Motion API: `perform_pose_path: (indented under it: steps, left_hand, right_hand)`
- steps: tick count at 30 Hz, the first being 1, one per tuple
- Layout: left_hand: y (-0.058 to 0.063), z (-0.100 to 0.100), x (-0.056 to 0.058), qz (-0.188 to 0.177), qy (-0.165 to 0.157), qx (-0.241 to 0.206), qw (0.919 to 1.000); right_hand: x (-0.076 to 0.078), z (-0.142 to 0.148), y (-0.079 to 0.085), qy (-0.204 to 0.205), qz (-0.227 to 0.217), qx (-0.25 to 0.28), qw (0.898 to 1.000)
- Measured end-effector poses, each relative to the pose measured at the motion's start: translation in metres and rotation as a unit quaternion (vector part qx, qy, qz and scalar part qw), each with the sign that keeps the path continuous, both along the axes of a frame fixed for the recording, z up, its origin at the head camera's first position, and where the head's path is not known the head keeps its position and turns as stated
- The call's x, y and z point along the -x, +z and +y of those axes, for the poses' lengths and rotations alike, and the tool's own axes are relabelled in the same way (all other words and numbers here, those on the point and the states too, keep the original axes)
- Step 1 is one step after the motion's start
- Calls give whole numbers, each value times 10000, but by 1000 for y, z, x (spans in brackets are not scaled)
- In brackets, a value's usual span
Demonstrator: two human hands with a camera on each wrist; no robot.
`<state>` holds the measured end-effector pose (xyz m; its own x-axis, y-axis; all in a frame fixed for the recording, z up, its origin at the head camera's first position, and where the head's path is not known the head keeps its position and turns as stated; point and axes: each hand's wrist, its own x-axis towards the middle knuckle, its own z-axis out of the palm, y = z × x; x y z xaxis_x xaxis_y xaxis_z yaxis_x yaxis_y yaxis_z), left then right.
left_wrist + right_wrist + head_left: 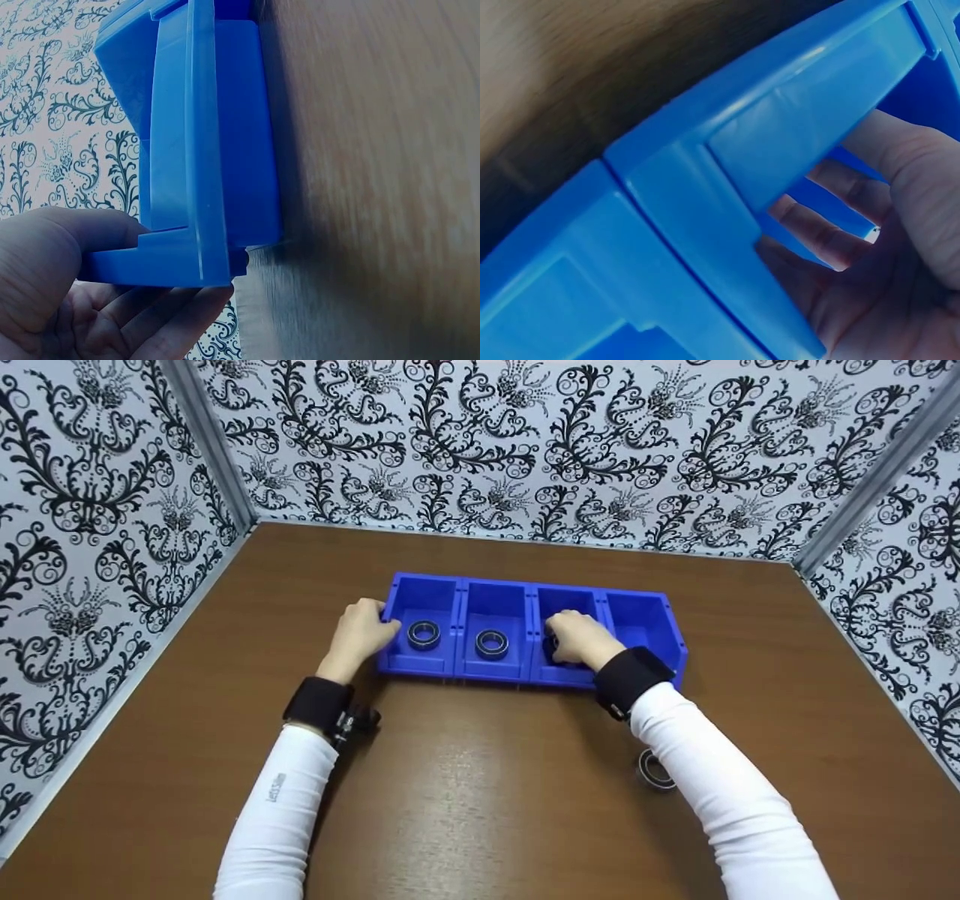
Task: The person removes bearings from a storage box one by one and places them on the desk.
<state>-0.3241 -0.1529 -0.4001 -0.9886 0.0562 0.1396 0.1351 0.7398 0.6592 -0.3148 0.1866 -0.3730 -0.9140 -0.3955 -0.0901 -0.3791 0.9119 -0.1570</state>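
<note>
Four blue bins stand joined in a row, the blue bin rack [487,671], on the brown table. My left hand [358,631] grips its left end wall, thumb over the top edge and fingers outside, as the left wrist view shows [97,300]. Ball bearings lie flat in the leftmost bin [424,646] and the second bin [492,655]. Reaching into the third bin, my right hand [581,639] has its fingers lowered around a dark bearing [550,649], mostly covered by the hand. In the right wrist view, the front wall hides the fingertips.
Another ball bearing [645,772] lies on the table [465,787], partly behind the right forearm. The rightmost bin [637,619] is beside the right hand. Patterned panels [495,450] enclose the back and both sides.
</note>
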Motion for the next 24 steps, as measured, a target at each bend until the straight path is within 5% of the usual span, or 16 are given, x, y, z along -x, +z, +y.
perform_pose_path:
  steps: [24]
  left_hand:
    - [0,1,-1,64,86,-18,9999]
  right_hand:
    - [3,-3,-4,-233,-290,-17,9993]
